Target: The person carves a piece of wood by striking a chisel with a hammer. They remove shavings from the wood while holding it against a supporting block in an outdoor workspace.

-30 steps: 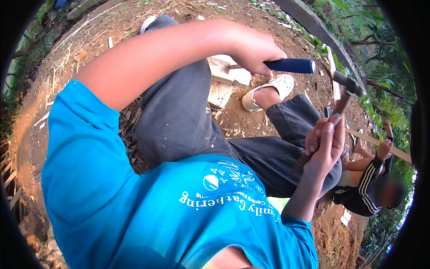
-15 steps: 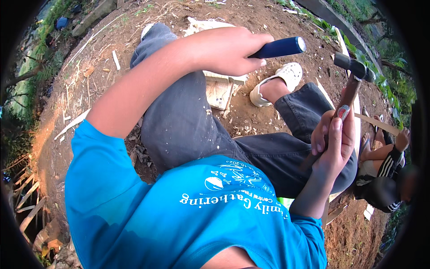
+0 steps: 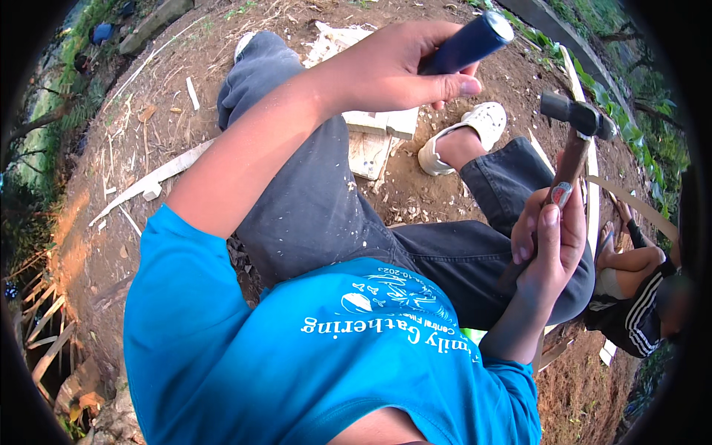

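My left hand point(image 3: 404, 67) is wrapped round a dark blue cylindrical tool handle point(image 3: 467, 46) with a pale round end. The rest of that tool is hidden behind the hand. My right hand point(image 3: 552, 233) grips the brown wooden handle of a hammer point(image 3: 575, 152), its dark metal head upright above the fingers. Below and behind my left hand lies a squared wooden block point(image 3: 368, 152) on the ground, with a pale splintered wood piece point(image 3: 334, 43) beyond it. The hammer and the blue handle are apart.
My bent legs in dark trousers point(image 3: 304, 200) surround the block, and my foot wears a cream clog point(image 3: 486, 124). Wood strips point(image 3: 167, 172) and chips litter the dirt. At the right, another person point(image 3: 638, 297) sits near a long wooden strip point(image 3: 630, 200).
My left hand has risen slightly and turned, tilting the blue handle's pale end upward. The hammer has shifted slightly left. The person at the right has moved an arm.
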`<state>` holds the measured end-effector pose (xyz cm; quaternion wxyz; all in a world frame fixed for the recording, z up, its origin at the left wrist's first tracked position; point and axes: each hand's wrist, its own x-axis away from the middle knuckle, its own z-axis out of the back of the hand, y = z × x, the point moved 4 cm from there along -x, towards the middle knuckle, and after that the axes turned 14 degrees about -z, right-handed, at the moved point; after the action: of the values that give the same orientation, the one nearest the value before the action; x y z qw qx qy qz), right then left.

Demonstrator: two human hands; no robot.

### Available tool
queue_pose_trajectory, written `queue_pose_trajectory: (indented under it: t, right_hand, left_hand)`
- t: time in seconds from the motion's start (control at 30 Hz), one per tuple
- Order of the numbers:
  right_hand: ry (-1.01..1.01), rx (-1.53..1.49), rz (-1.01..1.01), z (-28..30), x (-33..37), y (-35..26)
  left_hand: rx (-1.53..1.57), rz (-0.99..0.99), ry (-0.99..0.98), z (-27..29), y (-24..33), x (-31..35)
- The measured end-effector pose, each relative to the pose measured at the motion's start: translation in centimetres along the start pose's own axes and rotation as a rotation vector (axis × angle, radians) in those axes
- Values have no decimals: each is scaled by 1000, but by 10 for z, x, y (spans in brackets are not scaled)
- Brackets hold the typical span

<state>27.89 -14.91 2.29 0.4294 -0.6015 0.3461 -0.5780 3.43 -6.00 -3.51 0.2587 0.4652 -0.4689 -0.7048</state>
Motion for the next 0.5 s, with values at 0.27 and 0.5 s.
queue_pose_trajectory:
  t: [0.27, 0.5]
  right_hand:
    - [3, 11, -7, -1, -1, 3]
    - [4, 7, -24, -2, -3, 4]
  left_hand:
    - [218, 41, 265, 13, 15, -7]
    - [176, 7, 640, 38, 6, 16]
